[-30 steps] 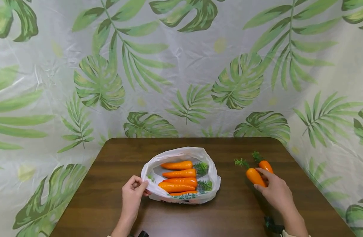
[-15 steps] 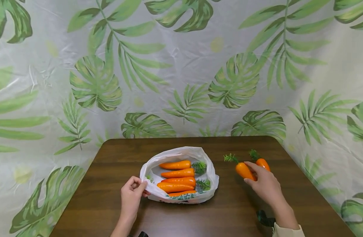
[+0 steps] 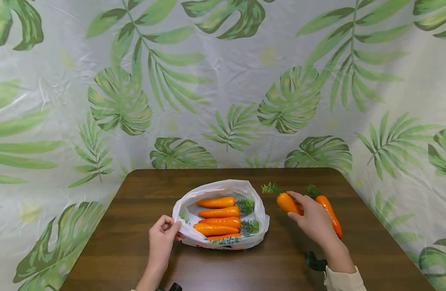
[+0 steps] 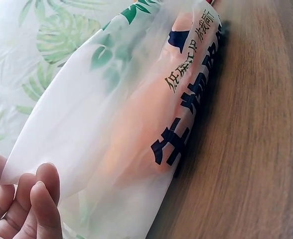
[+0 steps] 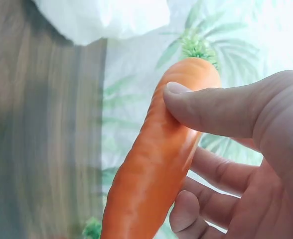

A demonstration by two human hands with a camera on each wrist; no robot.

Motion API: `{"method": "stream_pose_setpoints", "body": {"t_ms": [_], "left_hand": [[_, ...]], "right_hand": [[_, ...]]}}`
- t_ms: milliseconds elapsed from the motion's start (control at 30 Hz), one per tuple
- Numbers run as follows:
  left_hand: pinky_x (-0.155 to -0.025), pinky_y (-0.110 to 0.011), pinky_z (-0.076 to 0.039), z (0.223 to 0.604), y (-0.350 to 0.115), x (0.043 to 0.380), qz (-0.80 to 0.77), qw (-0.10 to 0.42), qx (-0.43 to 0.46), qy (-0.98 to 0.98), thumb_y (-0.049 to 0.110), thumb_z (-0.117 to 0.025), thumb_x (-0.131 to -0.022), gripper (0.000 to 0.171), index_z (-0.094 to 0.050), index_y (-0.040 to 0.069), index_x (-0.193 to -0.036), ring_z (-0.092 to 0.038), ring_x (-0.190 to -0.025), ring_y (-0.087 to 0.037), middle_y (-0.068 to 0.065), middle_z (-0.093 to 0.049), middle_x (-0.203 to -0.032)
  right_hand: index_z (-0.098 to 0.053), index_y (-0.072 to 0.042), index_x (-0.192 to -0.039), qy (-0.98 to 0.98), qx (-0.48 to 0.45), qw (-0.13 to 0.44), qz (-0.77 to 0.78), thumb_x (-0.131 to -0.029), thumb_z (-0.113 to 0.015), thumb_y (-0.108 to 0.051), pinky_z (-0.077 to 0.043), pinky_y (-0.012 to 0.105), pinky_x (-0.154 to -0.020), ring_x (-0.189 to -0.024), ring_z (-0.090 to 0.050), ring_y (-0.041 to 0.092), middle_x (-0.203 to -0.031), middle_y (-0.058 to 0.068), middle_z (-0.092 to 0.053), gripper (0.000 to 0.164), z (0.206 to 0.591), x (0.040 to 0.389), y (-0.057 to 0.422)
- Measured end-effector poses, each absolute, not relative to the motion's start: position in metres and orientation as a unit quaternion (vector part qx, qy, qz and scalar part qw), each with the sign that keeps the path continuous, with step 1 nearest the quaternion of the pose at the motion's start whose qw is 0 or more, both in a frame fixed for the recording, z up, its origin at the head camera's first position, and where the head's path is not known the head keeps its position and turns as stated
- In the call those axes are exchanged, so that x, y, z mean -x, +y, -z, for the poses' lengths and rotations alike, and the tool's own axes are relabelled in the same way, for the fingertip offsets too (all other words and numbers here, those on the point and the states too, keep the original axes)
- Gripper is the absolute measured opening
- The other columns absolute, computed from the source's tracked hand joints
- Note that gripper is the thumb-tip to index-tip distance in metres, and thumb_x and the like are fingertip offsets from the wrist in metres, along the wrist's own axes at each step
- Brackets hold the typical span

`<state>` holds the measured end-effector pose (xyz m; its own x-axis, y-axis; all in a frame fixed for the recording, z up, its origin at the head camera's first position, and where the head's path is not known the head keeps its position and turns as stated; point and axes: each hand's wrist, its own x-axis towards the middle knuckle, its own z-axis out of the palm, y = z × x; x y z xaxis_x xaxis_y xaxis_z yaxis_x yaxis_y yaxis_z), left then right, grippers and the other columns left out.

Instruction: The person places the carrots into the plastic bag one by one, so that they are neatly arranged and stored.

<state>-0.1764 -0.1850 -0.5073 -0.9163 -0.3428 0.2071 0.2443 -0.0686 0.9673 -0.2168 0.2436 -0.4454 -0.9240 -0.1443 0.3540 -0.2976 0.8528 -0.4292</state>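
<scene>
A white plastic bag lies with its mouth spread on the table, several orange carrots with green tops inside. My left hand pinches the bag's left rim between thumb and fingers; in the left wrist view the thin film stretches away from the fingertips, dark printing on its side. To the right of the bag, my right hand grips a carrot near its leafy end. The right wrist view has the thumb across that carrot and the fingers behind it.
One more carrot lies on the brown wooden table, just right of my right hand. Behind the table's far edge hangs a pale sheet printed with green leaves.
My right hand has carried its carrot leftward toward the bag, away from the other loose carrot, which now shows almost whole. The left hand keeps its pinch on the bag rim.
</scene>
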Motion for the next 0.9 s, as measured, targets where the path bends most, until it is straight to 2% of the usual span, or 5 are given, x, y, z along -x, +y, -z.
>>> {"method": "stream_pose_setpoints", "body": {"t_ms": [133,367,667,900], "left_hand": [[-0.048,-0.03,-0.056,0.506,-0.186,0.176,0.726,0.198,-0.043,-0.658,-0.005,-0.072,-0.089,0.018,-0.055,-0.011,-0.084,-0.063,-0.049,-0.026,-0.02,-0.062,-0.066],[-0.049,-0.03,-0.057,0.504,-0.186,0.177,0.72,0.194,-0.049,-0.664,-0.001,-0.073,-0.089,0.02,-0.055,-0.01,-0.085,-0.064,-0.051,-0.031,-0.021,-0.062,-0.067],[-0.049,-0.03,-0.057,0.505,-0.186,0.177,0.72,0.19,-0.056,-0.665,-0.002,-0.073,-0.089,0.019,-0.056,-0.009,-0.086,-0.064,-0.052,-0.032,-0.02,-0.063,-0.068],[-0.05,-0.03,-0.057,0.506,-0.186,0.176,0.719,0.187,-0.058,-0.667,-0.001,-0.072,-0.09,0.019,-0.056,-0.009,-0.087,-0.064,-0.051,-0.029,-0.019,-0.063,-0.068]], "right_hand": [[-0.056,-0.018,-0.143,-0.949,-0.122,0.155,-0.245,-0.082,-0.085,-0.019,-0.055,0.047,-0.071,-0.089,-0.066,0.026,-0.109,0.008,-0.067,0.067,0.441,0.219,0.23],[-0.056,-0.022,-0.143,-0.948,-0.141,0.15,-0.245,-0.082,-0.085,-0.019,-0.053,0.039,-0.064,-0.088,-0.064,0.023,-0.107,0.003,-0.066,0.068,0.43,0.223,0.206],[-0.056,-0.027,-0.142,-0.942,-0.18,0.141,-0.244,-0.082,-0.085,-0.018,-0.051,0.036,-0.064,-0.086,-0.061,0.019,-0.11,-0.001,-0.065,0.067,0.419,0.229,0.176],[-0.058,-0.023,-0.142,-0.934,-0.227,0.141,-0.239,-0.081,-0.085,-0.016,-0.056,0.039,-0.068,-0.088,-0.063,0.019,-0.113,-0.001,-0.065,0.067,0.411,0.234,0.15]]}}
